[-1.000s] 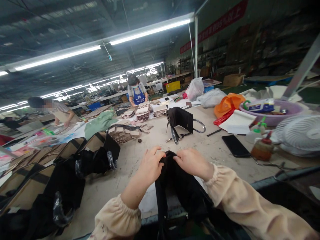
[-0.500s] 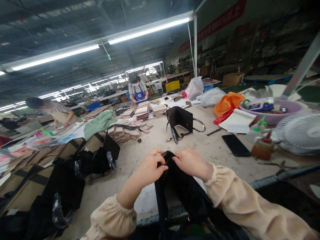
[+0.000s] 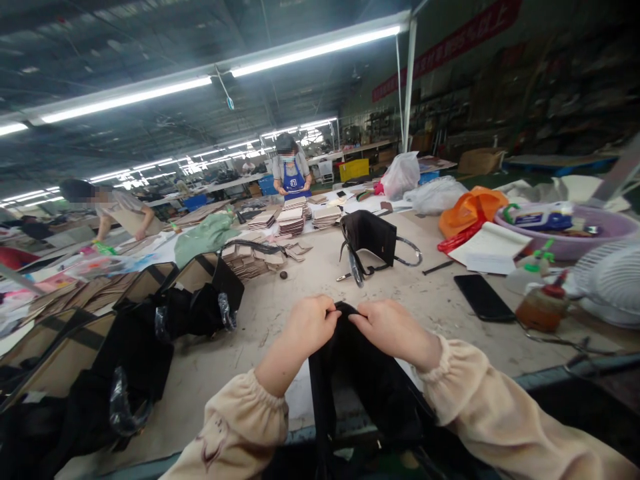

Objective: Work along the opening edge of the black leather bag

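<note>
Both hands pinch the top edge of a black bag piece [image 3: 370, 373] at the table's near edge. My left hand [image 3: 313, 325] grips its left side near the top, fingers closed. Close beside it, my right hand [image 3: 395, 328] is closed on the same edge, thumb and fingers pressed together. The lower part of the bag piece hangs toward me, its sides spread apart. Farther back on the table stands another black bag [image 3: 373, 237] with plastic-wrapped handles.
On the left lie several black bags [image 3: 140, 333] with tan panels. Stacked tan pieces [image 3: 291, 219] sit farther back. To the right are a black phone [image 3: 483, 297], a glue bottle [image 3: 543, 305], a white fan [image 3: 610, 277] and a purple basin [image 3: 560, 248]. Two people work across the table.
My left hand has rolled over the edge, its fingers now closer to my right hand. The bag piece's top edge looks more folded together. The view has shifted slightly.
</note>
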`<move>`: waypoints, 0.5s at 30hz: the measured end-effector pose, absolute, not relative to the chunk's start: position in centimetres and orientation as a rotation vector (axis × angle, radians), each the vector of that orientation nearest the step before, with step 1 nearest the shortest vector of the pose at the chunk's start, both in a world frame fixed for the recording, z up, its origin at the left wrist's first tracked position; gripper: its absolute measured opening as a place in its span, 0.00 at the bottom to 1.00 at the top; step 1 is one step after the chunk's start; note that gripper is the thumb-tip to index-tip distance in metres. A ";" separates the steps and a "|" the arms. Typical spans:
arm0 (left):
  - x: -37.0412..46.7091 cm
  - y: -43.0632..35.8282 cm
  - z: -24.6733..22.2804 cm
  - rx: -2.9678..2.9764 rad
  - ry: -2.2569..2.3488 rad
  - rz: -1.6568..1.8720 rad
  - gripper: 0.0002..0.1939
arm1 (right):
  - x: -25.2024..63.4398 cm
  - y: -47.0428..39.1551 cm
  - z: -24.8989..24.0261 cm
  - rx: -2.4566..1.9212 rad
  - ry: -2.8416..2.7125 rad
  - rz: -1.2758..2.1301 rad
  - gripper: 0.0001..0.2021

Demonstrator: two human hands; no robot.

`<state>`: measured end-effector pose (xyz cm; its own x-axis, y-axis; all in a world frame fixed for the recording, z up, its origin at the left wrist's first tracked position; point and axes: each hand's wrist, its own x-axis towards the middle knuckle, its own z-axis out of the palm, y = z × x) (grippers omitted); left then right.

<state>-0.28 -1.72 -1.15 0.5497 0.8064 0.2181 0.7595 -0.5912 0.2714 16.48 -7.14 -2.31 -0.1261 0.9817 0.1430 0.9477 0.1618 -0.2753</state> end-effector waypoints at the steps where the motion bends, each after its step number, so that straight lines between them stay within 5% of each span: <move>1: -0.3 -1.7 -1.3 2.624 1.362 0.485 0.07 | 16.6 -7.1 -2.3 -1.852 -2.160 0.178 0.19; 15: 0.5 -2.2 -0.9 2.685 1.481 0.331 0.14 | 17.2 -6.6 -2.3 -1.848 -2.136 0.256 0.18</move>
